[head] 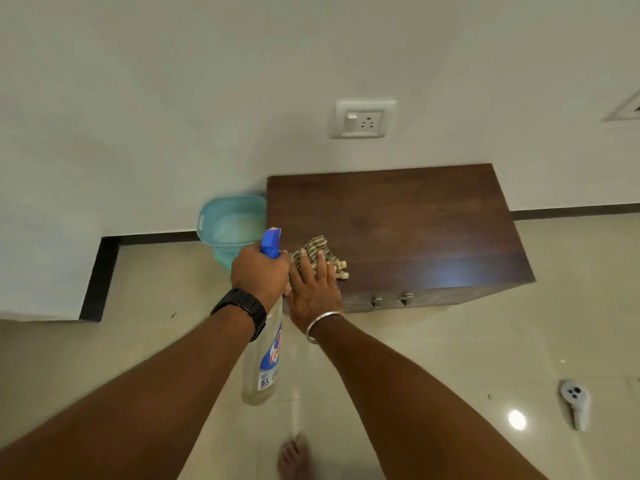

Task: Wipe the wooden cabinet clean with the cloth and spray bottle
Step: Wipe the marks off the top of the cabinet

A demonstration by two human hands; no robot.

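Left hand (260,271) grips the bottle (267,344); right hand (313,289) lies flat on the cloth (320,254) at the cabinet's (398,230) near-left corner. Best press evenly, sweeping right.

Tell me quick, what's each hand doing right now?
Left hand: closed around the spray bottle.
Right hand: open, fingers flat on the checked cloth on the wooden cabinet.

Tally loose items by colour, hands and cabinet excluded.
Blue or teal: 2, the spray bottle with its blue nozzle and the teal tub
Checked green and tan: 1, the cloth
White: 1, the plug-like object on the floor
Total: 4
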